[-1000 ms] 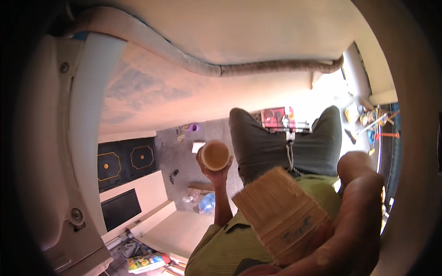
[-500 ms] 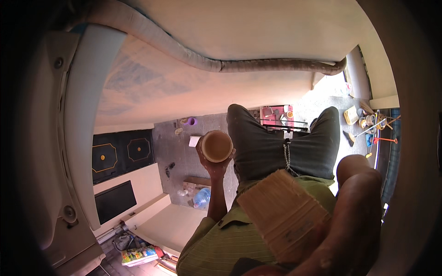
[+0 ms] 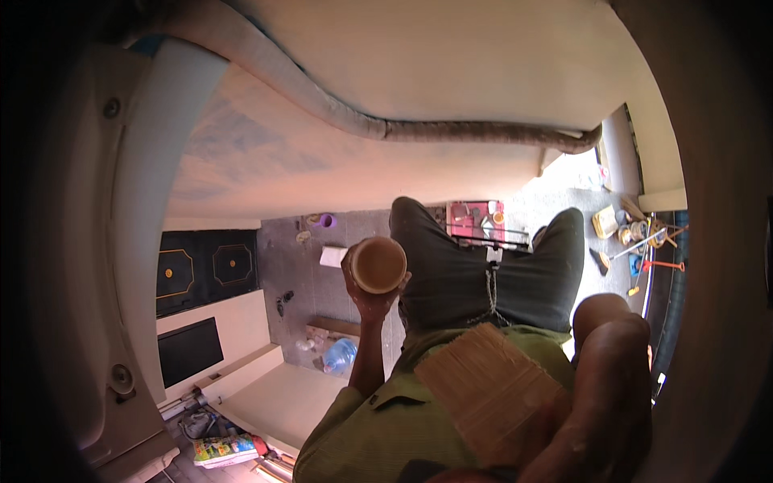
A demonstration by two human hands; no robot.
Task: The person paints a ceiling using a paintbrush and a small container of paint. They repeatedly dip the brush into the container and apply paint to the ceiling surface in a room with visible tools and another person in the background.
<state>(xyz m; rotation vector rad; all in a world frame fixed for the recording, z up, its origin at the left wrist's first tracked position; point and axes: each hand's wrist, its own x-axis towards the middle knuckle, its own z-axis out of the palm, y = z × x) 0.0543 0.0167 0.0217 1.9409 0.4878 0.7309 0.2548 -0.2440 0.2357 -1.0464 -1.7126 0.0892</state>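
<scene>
My left hand (image 3: 372, 301) is wrapped round a round tub (image 3: 378, 266), held out beside my left knee. Its open top faces up, with smooth beige-brown paste inside. A piece of brown cardboard (image 3: 488, 385) with torn edges stands in front of my green shirt. My right forearm (image 3: 592, 402) is bent and runs down along the cardboard's right side, overlapping it. My right hand (image 3: 527, 460) is at the cardboard's lower end and seems to hold it; its fingers are mostly hidden in shadow at the lower rim.
A pale surface with a long wrapped pipe (image 3: 338, 117) fills the upper view. Far below, the floor has a red tray (image 3: 463, 229) with small items, a blue plastic bottle (image 3: 340, 355), a purple cup (image 3: 326, 220), and a broom (image 3: 602, 259). A dark panelled door (image 3: 208, 270) is at left.
The whole view has shifted, so surroundings and body sit lower and slightly further left. My left hand keeps the tub, and the cardboard stays by my right forearm.
</scene>
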